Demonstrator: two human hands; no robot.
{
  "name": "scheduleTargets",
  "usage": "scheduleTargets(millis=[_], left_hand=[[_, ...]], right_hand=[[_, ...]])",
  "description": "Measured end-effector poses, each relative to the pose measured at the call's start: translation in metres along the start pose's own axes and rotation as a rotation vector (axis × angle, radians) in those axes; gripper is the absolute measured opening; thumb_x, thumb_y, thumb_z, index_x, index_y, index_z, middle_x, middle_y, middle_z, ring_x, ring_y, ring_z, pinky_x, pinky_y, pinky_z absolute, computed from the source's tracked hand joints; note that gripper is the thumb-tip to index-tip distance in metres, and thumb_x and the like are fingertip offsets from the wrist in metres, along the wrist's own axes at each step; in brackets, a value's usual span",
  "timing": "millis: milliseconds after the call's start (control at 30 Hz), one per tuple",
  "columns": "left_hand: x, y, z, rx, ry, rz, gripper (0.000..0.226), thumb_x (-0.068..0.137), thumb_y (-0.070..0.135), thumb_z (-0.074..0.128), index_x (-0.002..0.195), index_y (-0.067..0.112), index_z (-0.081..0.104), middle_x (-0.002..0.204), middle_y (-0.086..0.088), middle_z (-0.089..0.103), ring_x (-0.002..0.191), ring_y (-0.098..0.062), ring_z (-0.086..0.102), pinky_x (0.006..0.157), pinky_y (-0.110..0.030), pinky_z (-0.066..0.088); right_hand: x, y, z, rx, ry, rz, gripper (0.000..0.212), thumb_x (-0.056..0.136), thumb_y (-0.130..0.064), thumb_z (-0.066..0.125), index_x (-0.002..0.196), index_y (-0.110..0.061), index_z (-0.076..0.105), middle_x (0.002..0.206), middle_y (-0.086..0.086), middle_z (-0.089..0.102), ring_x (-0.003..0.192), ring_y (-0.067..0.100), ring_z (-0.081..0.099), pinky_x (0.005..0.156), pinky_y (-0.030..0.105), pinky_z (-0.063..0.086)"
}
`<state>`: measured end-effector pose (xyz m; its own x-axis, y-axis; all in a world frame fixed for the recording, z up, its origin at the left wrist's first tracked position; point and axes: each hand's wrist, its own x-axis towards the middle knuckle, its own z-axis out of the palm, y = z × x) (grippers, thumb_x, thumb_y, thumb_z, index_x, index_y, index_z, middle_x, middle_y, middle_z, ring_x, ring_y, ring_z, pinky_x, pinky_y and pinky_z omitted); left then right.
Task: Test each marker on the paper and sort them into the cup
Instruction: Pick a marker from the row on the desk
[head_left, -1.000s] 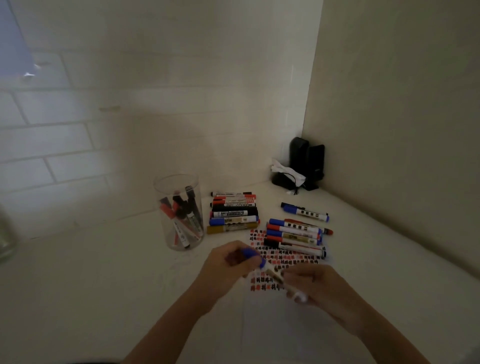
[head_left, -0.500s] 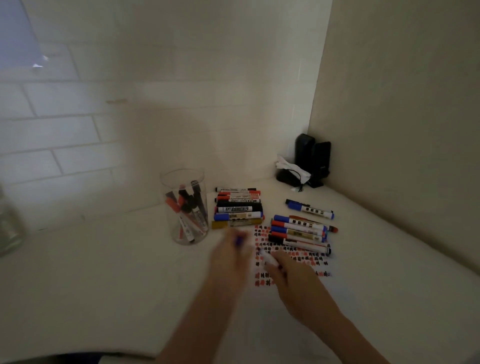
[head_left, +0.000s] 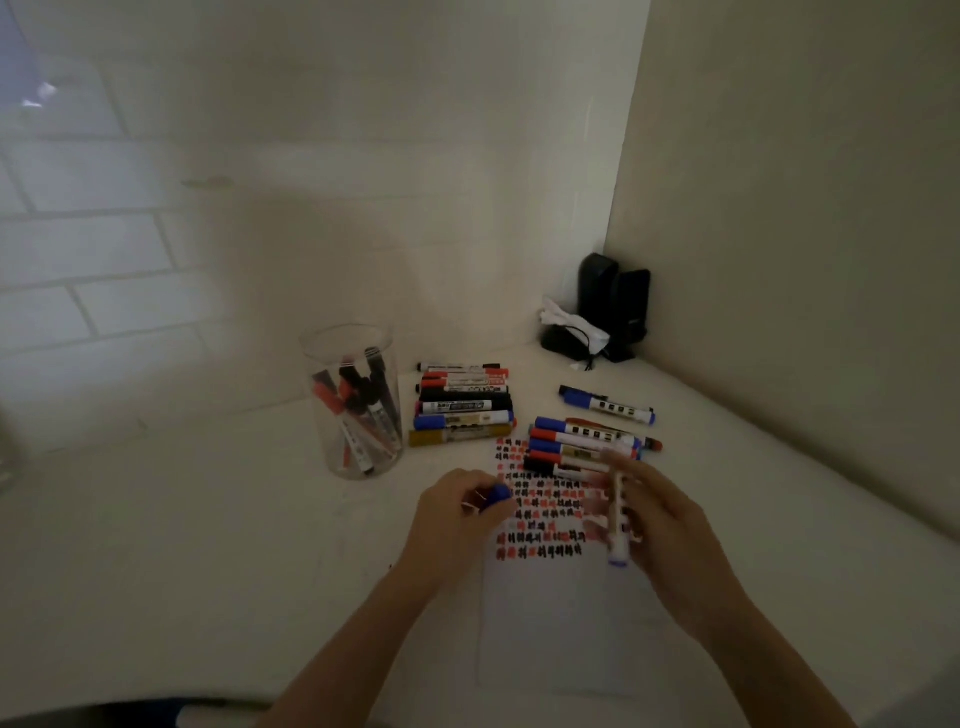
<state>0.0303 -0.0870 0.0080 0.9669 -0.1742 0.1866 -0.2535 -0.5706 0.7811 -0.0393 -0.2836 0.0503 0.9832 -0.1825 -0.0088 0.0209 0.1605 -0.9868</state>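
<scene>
The right hand (head_left: 670, 530) grips a white-barrelled marker (head_left: 619, 519) with its fingers curled round the barrel, which stands nearly upright; its blue end points down toward the paper (head_left: 550, 623). The hand and marker are blurred, so whether the tip touches the sheet cannot be told. The left hand (head_left: 457, 514) is just to the left, apart from the marker, and pinches a blue cap (head_left: 500, 493) at its fingertips.

The paper lies flat on the white worktop (head_left: 182, 545) between and below both hands, its far part covered with rows of small red and black test marks. Beyond it, just past the right hand, lies a group of markers (head_left: 582, 444) side by side, with one blue marker (head_left: 607, 405) apart behind them. A second row of markers (head_left: 462, 402) lies beside a clear cup (head_left: 353, 400), which stands upright left of the rows, beyond the left hand, and holds several markers leaning inside. Black objects (head_left: 613, 312) sit in the far corner.
</scene>
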Motion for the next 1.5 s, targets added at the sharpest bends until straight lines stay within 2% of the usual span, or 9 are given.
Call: scheduleTargets(millis=[67,133,200,300,400,500,767,1000,1500], left_hand=[[0.003,-0.003,0.002,0.056,0.008,0.048,0.018,0.085,0.033,0.068,0.101,0.027,0.065,0.095,0.014,0.058,0.085,0.001,0.054,0.071,-0.004,0.040],[0.005,-0.004,0.004,0.101,-0.029,0.096,0.021,0.084,0.034,0.069,0.103,0.025,0.066,0.096,0.010,0.059,0.085,-0.002,0.054,0.074,-0.008,0.041],[0.007,-0.006,0.007,0.134,-0.064,0.125,0.027,0.083,0.036,0.070,0.106,0.023,0.067,0.100,0.006,0.061,0.088,-0.006,0.054,0.080,-0.017,0.046],[0.010,-0.012,0.013,0.198,-0.077,0.149,0.039,0.079,0.046,0.071,0.114,0.028,0.064,0.107,0.008,0.062,0.097,-0.006,0.053,0.091,-0.029,0.046],[0.010,-0.018,0.018,0.264,-0.144,0.193,0.067,0.070,0.075,0.056,0.125,0.037,0.053,0.119,0.016,0.056,0.109,-0.002,0.047,0.101,-0.032,0.039],[0.007,-0.021,0.020,0.332,-0.212,0.292,0.076,0.069,0.082,0.050,0.132,0.041,0.044,0.129,0.020,0.050,0.116,0.006,0.037,0.108,-0.028,0.027],[0.004,-0.022,0.019,0.447,-0.240,0.303,0.079,0.070,0.083,0.048,0.137,0.044,0.036,0.141,0.021,0.038,0.131,0.000,0.029,0.113,-0.028,0.017],[0.001,-0.022,0.016,0.474,-0.269,0.378,0.062,0.076,0.080,0.041,0.133,0.055,0.037,0.140,0.021,0.035,0.131,-0.002,0.026,0.113,-0.036,0.017],[0.000,-0.018,0.017,0.557,-0.325,0.366,0.055,0.077,0.081,0.037,0.127,0.060,0.042,0.145,0.020,0.027,0.136,-0.006,0.018,0.110,-0.031,0.007]], right_hand=[[0.002,-0.001,-0.005,0.292,0.009,0.121,0.027,0.095,-0.013,0.052,0.116,-0.021,0.065,0.104,0.010,0.072,0.084,0.019,0.069,0.068,0.034,0.059],[0.002,0.001,-0.008,0.271,0.009,0.154,0.029,0.088,-0.012,0.059,0.116,-0.010,0.063,0.095,0.011,0.071,0.069,0.012,0.062,0.047,0.018,0.046],[0.003,0.008,-0.009,0.146,0.023,0.143,0.027,0.090,-0.018,0.058,0.111,-0.002,0.063,0.078,0.009,0.066,0.057,0.009,0.052,0.040,0.015,0.035],[0.009,0.019,-0.010,-0.135,0.094,0.059,0.031,0.093,-0.029,0.055,0.099,0.000,0.063,0.063,0.002,0.056,0.051,0.008,0.046,0.044,0.018,0.037],[0.016,0.026,-0.010,-0.410,0.141,-0.032,0.028,0.090,-0.041,0.054,0.092,-0.014,0.064,0.062,-0.002,0.059,0.047,0.003,0.050,0.047,0.015,0.043],[0.019,0.039,-0.012,-0.602,0.186,-0.071,0.020,0.090,-0.043,0.055,0.088,-0.024,0.062,0.065,-0.009,0.064,0.050,-0.006,0.057,0.048,0.010,0.043],[0.015,0.048,-0.017,-0.729,0.198,-0.142,0.016,0.083,-0.035,0.070,0.088,-0.035,0.055,0.080,-0.030,0.054,0.070,-0.031,0.050,0.055,-0.005,0.038],[0.013,0.048,-0.022,-0.768,0.206,-0.203,0.021,0.079,-0.038,0.073,0.080,-0.046,0.053,0.073,-0.031,0.058,0.071,-0.020,0.058,0.056,-0.002,0.041],[0.013,0.051,-0.023,-0.771,0.215,-0.158,0.016,0.082,-0.039,0.070,0.089,-0.031,0.059,0.077,-0.032,0.051,0.067,-0.016,0.052,0.055,-0.004,0.039]])
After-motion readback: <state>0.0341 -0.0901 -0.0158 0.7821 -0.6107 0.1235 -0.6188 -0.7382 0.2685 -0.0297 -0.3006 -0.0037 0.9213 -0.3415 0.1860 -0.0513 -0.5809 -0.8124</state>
